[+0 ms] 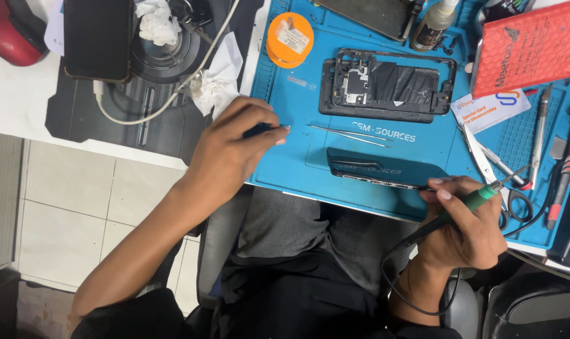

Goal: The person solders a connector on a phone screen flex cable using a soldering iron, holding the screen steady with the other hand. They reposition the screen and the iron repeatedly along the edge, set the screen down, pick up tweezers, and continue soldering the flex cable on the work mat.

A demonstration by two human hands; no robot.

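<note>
Right hand [464, 229] is closed in a pen grip on the green-handled soldering iron [479, 199], which sits at the right front edge of the blue silicone work mat [297, 107], tip angled up and right toward the scissors [486, 166]. Its dark cord [410, 295] loops down past the wrist. The fingertips also touch the near edge of the dark phone body [385, 171], glossy and slab-shaped, lying flat just left of the iron.

Left hand [235, 150] is curled, fingers together on a small dark object [258, 130]; what it is cannot be told.

Judgement: the low grip on the handle gives control. Resting the heel of the hand on the mat edge and keeping the cord slack would steady the tip, and the hot end should stay off the phone's shell.

Further out: thin steel tweezers [351, 134], matte black opened phone frame [388, 85] with metal shielding, orange round spool [289, 39], red textured card box [530, 47], crumpled white tissue [219, 81].
</note>
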